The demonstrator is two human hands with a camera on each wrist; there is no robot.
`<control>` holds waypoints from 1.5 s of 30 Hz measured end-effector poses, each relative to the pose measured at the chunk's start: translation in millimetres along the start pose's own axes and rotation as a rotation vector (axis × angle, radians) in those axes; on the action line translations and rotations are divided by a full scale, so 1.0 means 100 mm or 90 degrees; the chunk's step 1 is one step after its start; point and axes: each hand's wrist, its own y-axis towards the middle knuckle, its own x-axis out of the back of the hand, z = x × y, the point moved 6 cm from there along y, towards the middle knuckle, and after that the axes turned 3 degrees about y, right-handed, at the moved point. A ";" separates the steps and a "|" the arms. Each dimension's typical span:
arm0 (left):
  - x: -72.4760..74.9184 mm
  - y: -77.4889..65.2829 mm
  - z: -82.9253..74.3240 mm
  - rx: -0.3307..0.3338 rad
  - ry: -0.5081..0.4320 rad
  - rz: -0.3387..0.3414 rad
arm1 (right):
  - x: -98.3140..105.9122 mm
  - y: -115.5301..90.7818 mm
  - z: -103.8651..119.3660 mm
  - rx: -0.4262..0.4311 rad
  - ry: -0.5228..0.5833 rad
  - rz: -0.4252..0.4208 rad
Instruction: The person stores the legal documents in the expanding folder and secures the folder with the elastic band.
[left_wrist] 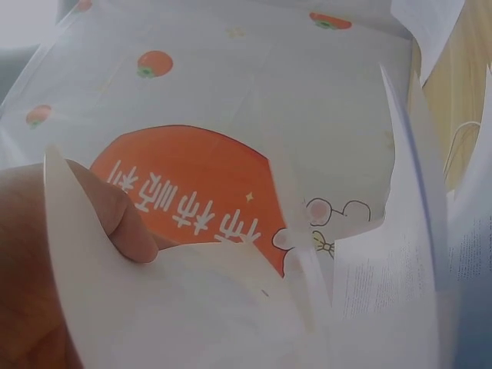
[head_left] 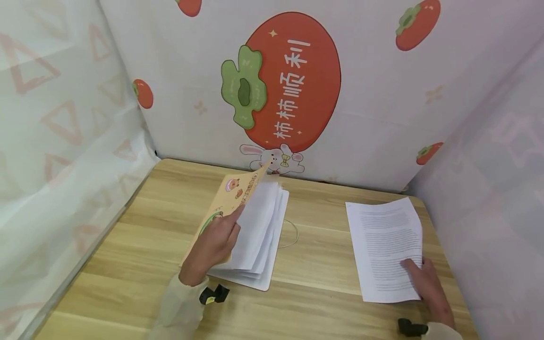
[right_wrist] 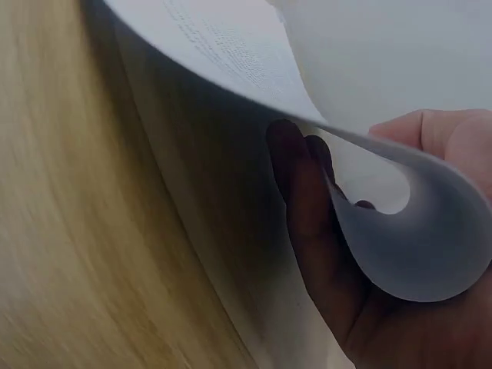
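Persimmon-printed backdrop point(head_left: 374, 104) closes off the rear of the wood-grain table point(head_left: 320, 264), and from my remote seat I start at the left cloth wall point(head_left: 63, 141). Next across, the left hand point(head_left: 214, 242) grips the raised yellow cover point(head_left: 229, 191) of a folder point(head_left: 274, 245), thumb over its edge; that cover tilts up and blocks part of the printed rabbit point(head_left: 278, 152) behind. Inside the folder I've got loose white papers point(head_left: 255, 226), unevenly stacked. Just right of it, a thin cord loop point(head_left: 298, 231) shows against the table. Well apart, the right hand point(head_left: 427, 281) pinches a printed sheet point(head_left: 384, 250), bent at the grip, over the table's right side, near the right cloth wall point(head_left: 501, 189).
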 end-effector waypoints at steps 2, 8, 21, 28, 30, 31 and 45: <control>0.00 -0.01 0.00 -0.002 0.001 -0.001 | -0.03 -0.01 0.01 0.003 0.021 -0.010; -0.01 -0.02 0.00 -0.002 -0.008 -0.004 | -0.05 -0.07 0.07 0.040 0.025 -0.027; 0.00 0.00 0.00 0.006 -0.026 0.001 | -0.14 -0.18 0.14 0.058 -0.072 0.003; -0.01 0.01 0.00 -0.008 -0.029 -0.005 | -0.18 -0.18 0.16 0.055 -0.113 0.034; -0.01 0.01 0.00 -0.008 -0.026 -0.003 | -0.19 -0.19 0.17 0.057 -0.103 0.032; -0.01 0.02 0.00 -0.008 -0.026 -0.003 | -0.20 -0.20 0.18 0.064 -0.097 0.031; 0.00 0.01 0.00 0.019 -0.027 0.017 | -0.39 -0.32 0.30 0.128 0.104 0.027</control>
